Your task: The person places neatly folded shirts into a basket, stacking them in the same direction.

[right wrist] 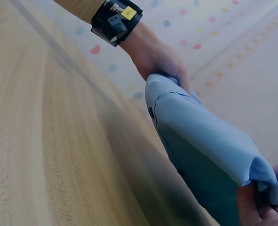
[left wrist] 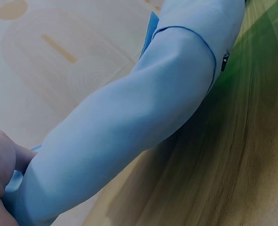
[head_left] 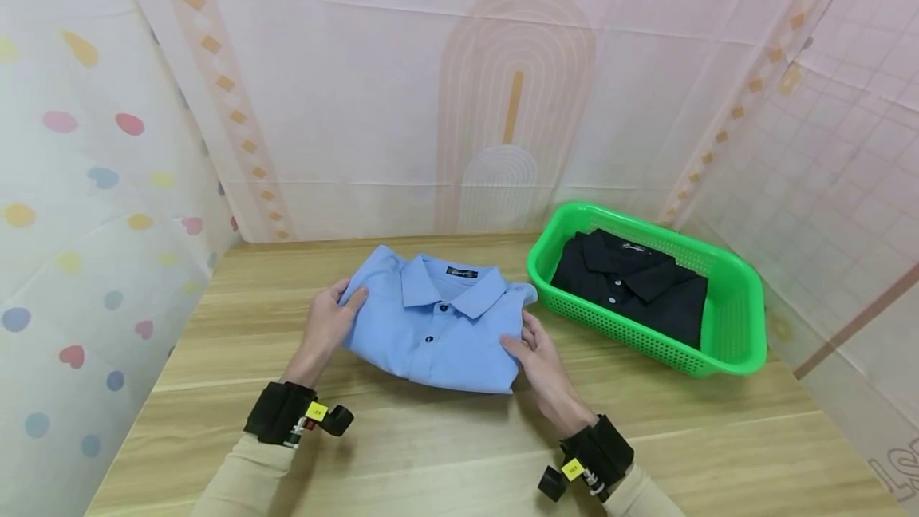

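Though blue shirt (head_left: 454, 335) in all views, label (head_left: 462, 272) in head view only.

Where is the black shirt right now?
In the head view, the black shirt lies inside the green basket on the right side of the table, to the right of the blue shirt.

Green basket (head_left: 735, 313): one. Inside it: one black shirt (head_left: 649, 301), apparently two buttons (head_left: 612, 299). Outside it: one blue shirt (head_left: 459, 349), two hands (head_left: 329, 327) (head_left: 540, 359), two wristbands (head_left: 274, 413) (head_left: 601, 447).
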{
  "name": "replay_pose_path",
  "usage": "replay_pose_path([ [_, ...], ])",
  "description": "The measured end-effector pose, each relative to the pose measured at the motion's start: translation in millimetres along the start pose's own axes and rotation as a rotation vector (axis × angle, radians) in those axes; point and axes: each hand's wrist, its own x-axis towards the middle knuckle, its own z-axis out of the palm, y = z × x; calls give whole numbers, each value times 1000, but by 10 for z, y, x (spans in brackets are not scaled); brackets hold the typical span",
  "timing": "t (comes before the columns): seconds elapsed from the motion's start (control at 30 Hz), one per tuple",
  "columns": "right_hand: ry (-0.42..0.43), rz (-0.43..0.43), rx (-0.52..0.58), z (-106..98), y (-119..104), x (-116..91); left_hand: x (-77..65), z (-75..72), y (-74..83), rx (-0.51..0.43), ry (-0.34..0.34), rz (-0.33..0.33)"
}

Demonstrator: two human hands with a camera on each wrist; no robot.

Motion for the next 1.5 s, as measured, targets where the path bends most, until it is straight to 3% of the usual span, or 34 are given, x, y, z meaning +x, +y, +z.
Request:
replay_pose_path([
  [0.37,-42,-35,6,-27,-119,-12,-58,-31,89,-24,30,23],
  [0.87,-54,-52,14,-78,-217,-31,-92,-56,232,-88,-7,-1],
  [1.5,-65,-89,2,-128,-361,-93,-168,-74,403,-128,24,25],
])
